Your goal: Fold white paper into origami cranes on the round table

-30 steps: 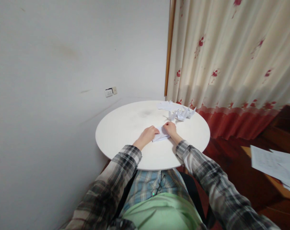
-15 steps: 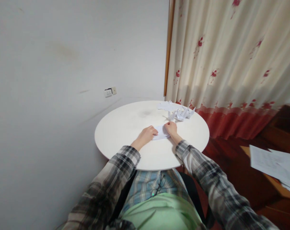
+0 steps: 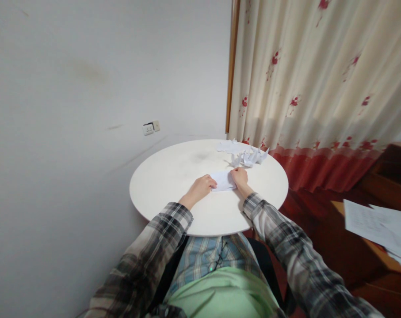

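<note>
A small folded white paper (image 3: 223, 181) lies flat on the round white table (image 3: 173, 176). My left hand (image 3: 202, 185) rests at the paper's left edge with its fingers curled down onto it. My right hand (image 3: 239, 177) presses the paper's right edge, fingers bent and closed on it. Both sleeves are plaid. The paper's folds under my fingers are hidden.
Several folded white paper figures and scraps (image 3: 245, 154) sit at the table's far right rim. A flowered curtain (image 3: 316, 88) hangs behind. The wall with a socket (image 3: 150, 128) is to the left. Loose sheets (image 3: 379, 225) lie on brown wooden furniture at the right.
My hands have drawn slightly apart along the paper, which now lies flatter and shows more between them. The view has shifted a little.
</note>
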Available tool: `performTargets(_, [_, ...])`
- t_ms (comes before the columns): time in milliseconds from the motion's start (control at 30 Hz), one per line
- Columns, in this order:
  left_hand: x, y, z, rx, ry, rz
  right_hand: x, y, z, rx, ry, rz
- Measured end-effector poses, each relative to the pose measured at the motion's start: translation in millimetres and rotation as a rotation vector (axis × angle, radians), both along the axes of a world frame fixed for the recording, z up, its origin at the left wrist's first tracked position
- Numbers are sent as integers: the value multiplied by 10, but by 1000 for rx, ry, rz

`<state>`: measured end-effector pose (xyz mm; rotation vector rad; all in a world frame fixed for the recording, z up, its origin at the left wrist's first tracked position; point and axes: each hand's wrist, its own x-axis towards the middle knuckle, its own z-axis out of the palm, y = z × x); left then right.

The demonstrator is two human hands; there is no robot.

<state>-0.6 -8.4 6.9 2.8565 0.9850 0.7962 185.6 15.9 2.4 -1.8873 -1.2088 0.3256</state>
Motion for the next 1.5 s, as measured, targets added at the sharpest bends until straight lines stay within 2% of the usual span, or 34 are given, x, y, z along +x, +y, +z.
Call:
performTargets(500, [-17,58,-77,27,-22,0,147,177,-123,56,108,-98])
performTargets(667, [-6,40,-60,37,-26,3,162,200,-148,89,117,-88])
performTargets(833, [25,0,-28,11,-3,8,145,172,-122,48,108,-74])
performTargets(1033, [11,-18,-20,41,35,83,78,143,-115,90,28,50])
performTargets(1167, [-3,0,-34,57,14,121,4,165,-162,148,4,254])
performTargets(1333, [6,44,-103,13,8,120,-84,134,-169,92,21,484])
performTargets(1500, [21,51,-137,6,79,93,-100,103,-144,93,-83,556])
